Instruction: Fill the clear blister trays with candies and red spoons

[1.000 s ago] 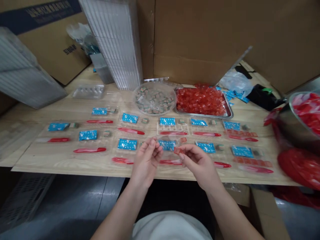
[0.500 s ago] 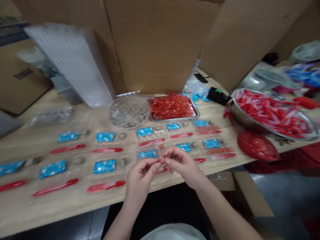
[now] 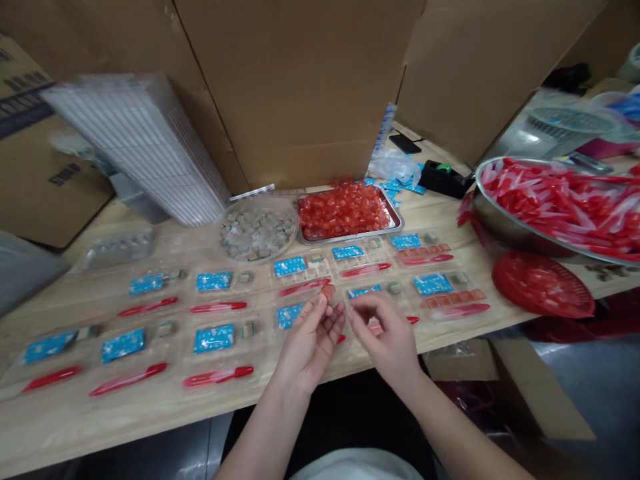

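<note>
My left hand (image 3: 313, 337) is raised over the table's near edge with its fingers stretched up. Its fingertips are next to a small red candy cube (image 3: 329, 291) lying in a clear tray. My right hand (image 3: 387, 330) is just to the right, apart from the left, with thumb and fingers pinched together; what they pinch is blurred. Under both hands lie clear plastic trays, each with a blue packet (image 3: 290, 266) and a red spoon (image 3: 218, 377). Behind them stand a metal tray of red wrapped candies (image 3: 345, 210) and a round clear dish of brownish cubes (image 3: 257, 233).
A large metal bowl of red spoons (image 3: 555, 200) and a red bag (image 3: 543, 283) sit at the right. A leaning stack of clear trays (image 3: 145, 143) is at the back left. Cardboard boxes (image 3: 310, 87) wall the back. A black tape dispenser (image 3: 443, 177) lies by them.
The view swung to the right and closer. My hands, joined on a red candy half a second ago, have come apart, and the left fingers have straightened.
</note>
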The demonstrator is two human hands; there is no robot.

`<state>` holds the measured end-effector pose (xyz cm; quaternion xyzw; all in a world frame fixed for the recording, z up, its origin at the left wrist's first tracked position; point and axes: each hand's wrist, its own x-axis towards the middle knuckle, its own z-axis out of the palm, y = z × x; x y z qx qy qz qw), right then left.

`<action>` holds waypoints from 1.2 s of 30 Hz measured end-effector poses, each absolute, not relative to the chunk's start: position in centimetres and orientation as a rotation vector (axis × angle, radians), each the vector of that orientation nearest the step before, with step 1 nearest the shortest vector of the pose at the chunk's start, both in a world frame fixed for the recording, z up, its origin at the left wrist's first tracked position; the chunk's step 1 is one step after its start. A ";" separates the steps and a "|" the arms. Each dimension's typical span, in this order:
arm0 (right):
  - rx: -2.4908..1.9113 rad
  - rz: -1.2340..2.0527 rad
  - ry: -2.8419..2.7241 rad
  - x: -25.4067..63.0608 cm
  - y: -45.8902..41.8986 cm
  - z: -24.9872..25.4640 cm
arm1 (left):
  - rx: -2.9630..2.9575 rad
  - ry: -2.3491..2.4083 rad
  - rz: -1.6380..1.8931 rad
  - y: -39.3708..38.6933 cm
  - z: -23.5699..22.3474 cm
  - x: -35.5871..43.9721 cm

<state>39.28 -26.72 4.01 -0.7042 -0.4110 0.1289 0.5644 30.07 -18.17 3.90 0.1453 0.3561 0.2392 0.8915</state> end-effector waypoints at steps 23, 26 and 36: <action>-2.096 -0.133 -0.956 46.2 -30.0 4.6 | 0.794 0.896 0.663 -19.6 2.7 29.6; -2.424 -0.666 -0.652 54.2 -34.4 5.1 | 0.881 0.938 0.725 -18.8 1.8 28.8; -2.842 -0.727 -0.653 59.5 -40.5 5.0 | 1.181 0.902 0.768 -18.8 2.1 28.5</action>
